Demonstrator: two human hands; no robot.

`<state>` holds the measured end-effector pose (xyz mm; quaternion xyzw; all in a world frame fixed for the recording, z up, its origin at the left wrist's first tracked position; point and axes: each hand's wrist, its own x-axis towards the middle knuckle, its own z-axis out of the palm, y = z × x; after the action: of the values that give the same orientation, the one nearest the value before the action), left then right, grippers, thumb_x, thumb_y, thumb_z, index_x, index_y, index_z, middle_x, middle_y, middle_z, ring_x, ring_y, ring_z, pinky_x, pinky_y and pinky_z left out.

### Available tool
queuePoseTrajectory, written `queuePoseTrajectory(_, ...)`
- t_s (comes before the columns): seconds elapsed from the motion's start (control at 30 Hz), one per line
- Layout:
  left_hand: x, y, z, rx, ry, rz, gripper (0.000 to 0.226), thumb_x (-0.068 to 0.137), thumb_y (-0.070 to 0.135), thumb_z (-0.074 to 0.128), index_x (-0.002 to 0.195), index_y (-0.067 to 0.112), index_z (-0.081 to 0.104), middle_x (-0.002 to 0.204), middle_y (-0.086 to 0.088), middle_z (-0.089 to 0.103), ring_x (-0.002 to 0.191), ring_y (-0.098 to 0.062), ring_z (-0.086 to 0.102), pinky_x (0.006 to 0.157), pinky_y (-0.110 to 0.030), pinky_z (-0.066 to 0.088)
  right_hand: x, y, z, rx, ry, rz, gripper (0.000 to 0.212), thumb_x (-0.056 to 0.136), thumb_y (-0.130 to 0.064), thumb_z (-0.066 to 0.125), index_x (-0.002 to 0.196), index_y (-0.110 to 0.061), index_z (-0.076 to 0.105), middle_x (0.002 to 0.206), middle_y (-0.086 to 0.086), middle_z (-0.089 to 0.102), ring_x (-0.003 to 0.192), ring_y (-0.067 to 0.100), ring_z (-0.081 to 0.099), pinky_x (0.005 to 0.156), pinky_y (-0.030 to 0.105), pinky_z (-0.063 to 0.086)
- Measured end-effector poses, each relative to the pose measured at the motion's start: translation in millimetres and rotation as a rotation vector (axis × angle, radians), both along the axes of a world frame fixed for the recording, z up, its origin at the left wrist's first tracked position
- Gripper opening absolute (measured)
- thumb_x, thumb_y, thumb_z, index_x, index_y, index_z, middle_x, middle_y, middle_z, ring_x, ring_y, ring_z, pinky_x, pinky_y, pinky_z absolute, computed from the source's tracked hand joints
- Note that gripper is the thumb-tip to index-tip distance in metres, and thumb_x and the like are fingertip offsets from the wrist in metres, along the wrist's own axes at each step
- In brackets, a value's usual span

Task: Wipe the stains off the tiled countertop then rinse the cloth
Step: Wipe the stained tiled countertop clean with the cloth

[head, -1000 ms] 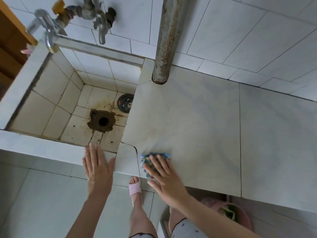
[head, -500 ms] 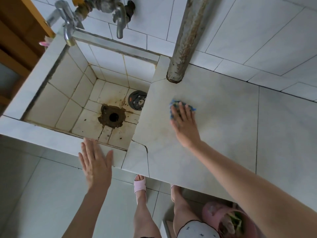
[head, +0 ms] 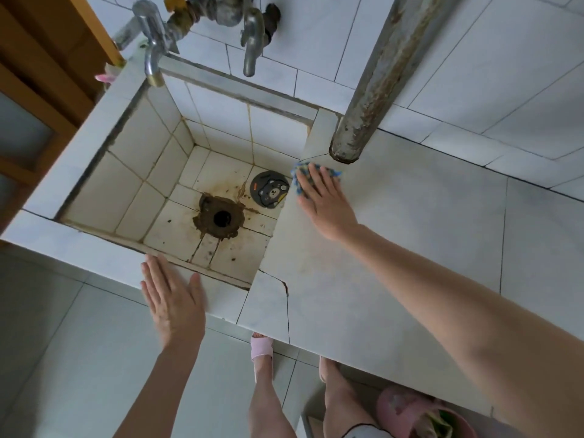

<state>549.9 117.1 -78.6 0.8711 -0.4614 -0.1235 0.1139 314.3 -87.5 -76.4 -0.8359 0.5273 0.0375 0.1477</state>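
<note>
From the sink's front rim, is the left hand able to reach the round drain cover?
Probably yes: the left hand rests open at the rim, and nothing stands between it and the drain cover.

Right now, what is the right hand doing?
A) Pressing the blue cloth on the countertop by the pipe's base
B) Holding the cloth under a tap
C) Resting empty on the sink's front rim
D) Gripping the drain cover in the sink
A: the right hand lies with straight fingers on the blue cloth, flat on the countertop just below the rusty pipe.

Rusty pipe (head: pixel 366 99) ahead; open countertop (head: pixel 410 235) rightward
</note>
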Motion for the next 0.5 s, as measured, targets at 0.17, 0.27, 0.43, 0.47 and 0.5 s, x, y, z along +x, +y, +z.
queuePoseTrajectory(0.17, -4, -14, 3, -0.032, 0.026, 0.023, 0.076, 0.093, 0.049, 0.022, 0.147, -0.001, 0.001, 0.157, -0.014, -0.004, 0.145, -0.02, -0.01, 0.118, -0.036, -0.005, 35, -46, 3, 0.076, -0.022, -0.207, 0.059, 0.1, -0.044, 0.013, 0.149, -0.019, -0.011, 0.156, 0.009, -0.017, 0.143, 0.025, -0.019, 0.115, 0.04, -0.011)
queuePoseTrajectory(0.27, -1, -17, -3, -0.019, 0.007, 0.042, 0.075, 0.096, 0.051, 0.019, 0.147, -0.003, 0.005, 0.157, -0.016, 0.0, 0.145, -0.023, -0.005, 0.118, -0.04, -0.001, 44, -64, 3, 0.093, 0.008, -0.27, 0.062, 0.1, -0.045, 0.013, 0.148, -0.016, -0.014, 0.155, 0.012, -0.021, 0.142, 0.027, -0.02, 0.115, 0.041, -0.01)
queuePoseTrajectory(0.43, -1, -16, -8, -0.016, 0.003, 0.053, 0.079, 0.092, 0.053, 0.015, 0.147, -0.003, 0.007, 0.157, -0.015, 0.001, 0.146, -0.023, -0.004, 0.118, -0.037, -0.003, 59, -94, 12, 0.134, -0.049, -0.4, 0.07, 0.099, -0.05, 0.013, 0.147, -0.009, -0.015, 0.153, 0.017, -0.022, 0.142, 0.029, -0.021, 0.113, 0.039, -0.013)
queuePoseTrajectory(0.47, -1, -16, -7, -0.018, 0.004, 0.053, 0.079, 0.092, 0.053, 0.015, 0.147, -0.002, 0.006, 0.157, -0.015, 0.0, 0.146, -0.022, -0.005, 0.118, -0.037, -0.003, 61, -102, 14, 0.144, -0.046, -0.432, 0.071, 0.099, -0.051, 0.013, 0.147, -0.008, -0.016, 0.153, 0.018, -0.023, 0.141, 0.03, -0.021, 0.113, 0.04, -0.013)
queuePoseTrajectory(0.5, -1, -16, -8, -0.019, 0.002, 0.05, 0.079, 0.092, 0.054, 0.014, 0.147, -0.001, 0.005, 0.157, -0.014, -0.001, 0.145, -0.021, -0.007, 0.118, -0.036, -0.004, 63, -111, 15, 0.149, -0.041, -0.466, 0.073, 0.098, -0.052, 0.013, 0.146, -0.006, -0.017, 0.153, 0.019, -0.023, 0.141, 0.031, -0.021, 0.114, 0.04, -0.012)
